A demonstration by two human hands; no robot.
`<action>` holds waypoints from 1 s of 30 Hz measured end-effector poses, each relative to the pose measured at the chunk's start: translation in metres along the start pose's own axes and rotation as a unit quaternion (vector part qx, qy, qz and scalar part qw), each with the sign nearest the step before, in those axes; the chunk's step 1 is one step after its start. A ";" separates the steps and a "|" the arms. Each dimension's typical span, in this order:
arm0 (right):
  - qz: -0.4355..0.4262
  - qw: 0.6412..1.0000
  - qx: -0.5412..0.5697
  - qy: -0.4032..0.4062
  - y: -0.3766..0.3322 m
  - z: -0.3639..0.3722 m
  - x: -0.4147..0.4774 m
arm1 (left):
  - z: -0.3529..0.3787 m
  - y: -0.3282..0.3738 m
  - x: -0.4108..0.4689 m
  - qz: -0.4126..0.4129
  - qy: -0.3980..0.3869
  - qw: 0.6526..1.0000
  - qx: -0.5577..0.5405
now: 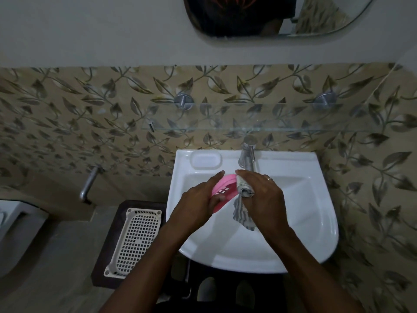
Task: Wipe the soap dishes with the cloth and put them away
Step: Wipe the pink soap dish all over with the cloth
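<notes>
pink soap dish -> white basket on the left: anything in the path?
Nothing visible blocks it. The left hand holds the pink soap dish over the sink, with the cloth in the right hand against it. The white basket sits left of the sink, apparently empty; only the sink rim lies between.
</notes>
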State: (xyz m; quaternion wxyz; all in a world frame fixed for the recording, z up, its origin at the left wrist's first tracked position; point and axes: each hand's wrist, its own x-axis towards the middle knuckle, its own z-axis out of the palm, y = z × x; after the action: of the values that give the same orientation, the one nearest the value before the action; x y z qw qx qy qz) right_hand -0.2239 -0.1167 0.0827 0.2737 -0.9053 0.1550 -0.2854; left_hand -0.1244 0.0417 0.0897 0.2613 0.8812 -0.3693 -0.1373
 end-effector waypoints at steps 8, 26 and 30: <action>0.221 0.968 0.091 0.078 -0.008 0.002 -0.016 | 0.021 0.012 -0.002 -0.290 0.120 0.784 -0.536; -0.151 0.979 -0.109 0.080 -0.034 0.002 -0.046 | 0.016 0.039 0.003 -0.185 0.110 0.500 -0.839; -0.058 0.998 0.031 -0.015 -0.021 -0.011 -0.056 | 0.007 0.014 0.006 -0.162 0.021 0.570 -0.805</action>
State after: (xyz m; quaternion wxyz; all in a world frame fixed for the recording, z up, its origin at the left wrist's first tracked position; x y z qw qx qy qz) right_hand -0.2726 -0.0801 0.0782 0.2866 -0.9082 0.0894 -0.2918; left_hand -0.1311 0.0263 0.0915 0.8441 0.3546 0.0487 -0.3993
